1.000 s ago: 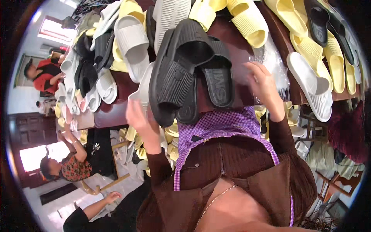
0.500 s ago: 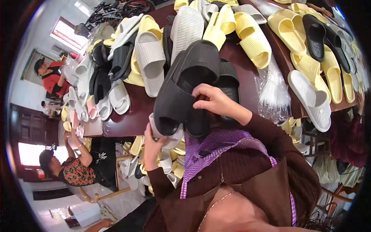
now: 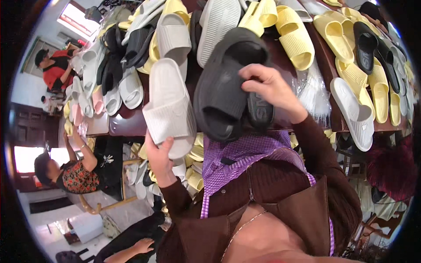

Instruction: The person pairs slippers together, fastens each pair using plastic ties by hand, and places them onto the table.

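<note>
A light grey slide sandal (image 3: 165,98) hangs toe down in my left hand (image 3: 160,160), the thumb over its strap end and the fingers mostly behind. Just right of it are black slide sandals (image 3: 217,94), held over the table edge and overlapping. My right hand (image 3: 276,90) has its fingers curled at their right side, thumb and forefinger close together. Another black slide (image 3: 260,111) shows partly under that hand; whether it is held too, I cannot tell.
Yellow slides (image 3: 296,41), grey slides (image 3: 173,37) and black slides (image 3: 139,48) crowd the dark red table (image 3: 127,125). A clear plastic bundle of white strands (image 3: 315,94) lies right of my hands. More slides (image 3: 195,173) are piled below. Co-workers, one in a patterned top (image 3: 81,175), are at left.
The light grey slide has come out from behind the black ones and up to their left in my left hand. My right hand and the black slides have shifted right and slightly farther away.
</note>
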`<state>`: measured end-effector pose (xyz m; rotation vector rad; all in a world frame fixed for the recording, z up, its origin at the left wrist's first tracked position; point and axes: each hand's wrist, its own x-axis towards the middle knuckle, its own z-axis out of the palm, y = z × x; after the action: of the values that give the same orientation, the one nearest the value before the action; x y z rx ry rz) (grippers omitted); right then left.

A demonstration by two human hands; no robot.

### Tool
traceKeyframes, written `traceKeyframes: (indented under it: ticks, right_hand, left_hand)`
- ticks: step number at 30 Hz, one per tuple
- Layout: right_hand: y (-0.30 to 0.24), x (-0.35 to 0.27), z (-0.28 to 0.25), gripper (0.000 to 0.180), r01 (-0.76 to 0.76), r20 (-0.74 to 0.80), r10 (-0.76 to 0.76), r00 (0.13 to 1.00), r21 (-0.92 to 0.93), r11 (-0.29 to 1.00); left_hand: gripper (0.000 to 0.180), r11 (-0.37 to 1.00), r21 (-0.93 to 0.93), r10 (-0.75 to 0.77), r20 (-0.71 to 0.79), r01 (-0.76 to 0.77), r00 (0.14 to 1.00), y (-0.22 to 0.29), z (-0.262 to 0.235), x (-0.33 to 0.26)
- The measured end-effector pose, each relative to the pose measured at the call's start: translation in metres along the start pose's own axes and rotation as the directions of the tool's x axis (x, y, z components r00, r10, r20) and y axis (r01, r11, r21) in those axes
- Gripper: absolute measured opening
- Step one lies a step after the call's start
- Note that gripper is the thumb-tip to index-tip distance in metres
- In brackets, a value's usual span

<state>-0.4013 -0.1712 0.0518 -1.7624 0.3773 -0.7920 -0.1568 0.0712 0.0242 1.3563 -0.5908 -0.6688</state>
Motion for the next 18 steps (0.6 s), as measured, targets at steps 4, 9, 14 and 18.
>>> traceKeyframes:
  ticks: [4,9,14,18]
  right_hand:
    - [-0.008,0.001,-0.029,0.012,-0.029,-0.1,0.012,0.995,-0.17,0.985]
    - [-0.023,-0.001,-0.058,0.012,0.011,-0.155,-0.072,0.985,-0.363,0.932]
    - [-0.01,-0.009,-0.073,0.012,-0.042,-0.223,-0.049,0.974,-0.388,0.921]
    - [-0.003,-0.004,-0.064,0.012,-0.075,-0.249,0.012,0.969,-0.247,0.966]
  left_hand:
    - [0.067,0.995,0.0,0.1,0.006,-0.1,0.995,0.02,0.009,0.019]
    - [0.069,0.972,0.16,0.161,0.071,-0.17,0.984,0.025,0.004,0.009]
    - [0.067,0.912,0.33,0.197,0.167,-0.244,0.966,-0.001,0.014,0.014]
    - [0.065,0.862,0.383,0.291,0.162,-0.332,0.943,-0.028,0.033,0.043]
